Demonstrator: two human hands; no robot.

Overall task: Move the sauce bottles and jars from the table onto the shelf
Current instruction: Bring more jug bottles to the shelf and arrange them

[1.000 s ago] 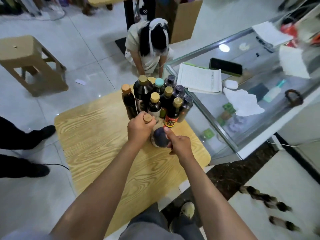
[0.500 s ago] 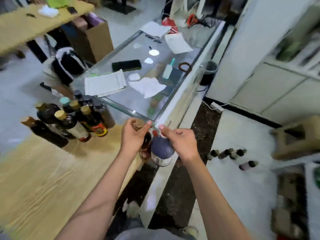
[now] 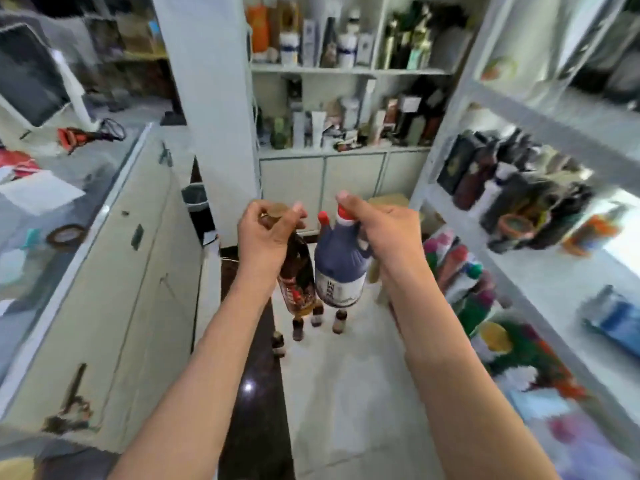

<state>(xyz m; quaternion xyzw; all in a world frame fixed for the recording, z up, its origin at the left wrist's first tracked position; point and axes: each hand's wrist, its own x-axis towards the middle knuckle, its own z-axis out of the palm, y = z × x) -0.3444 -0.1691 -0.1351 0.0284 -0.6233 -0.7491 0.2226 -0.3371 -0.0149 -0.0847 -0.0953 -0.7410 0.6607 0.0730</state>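
Both bottles have come off the table and now hang in mid-air before the shelving, which has swung into view.

Left hand (image 3: 268,233) has its fingers curled round the capped neck of a brown sauce bottle (image 3: 297,277); right hand (image 3: 377,225) pinches the red-and-white cap of a dark blue bottle (image 3: 339,268), the two bodies touching as they dangle. Held only by the tops, either could slip or knock the other loose, falling onto the small bottles on the floor (image 3: 317,322) below them. Right of the blue bottle, the white shelf unit (image 3: 540,271) already holds dark bottles and bright packets, blurred, with bare board left on its middle tier.
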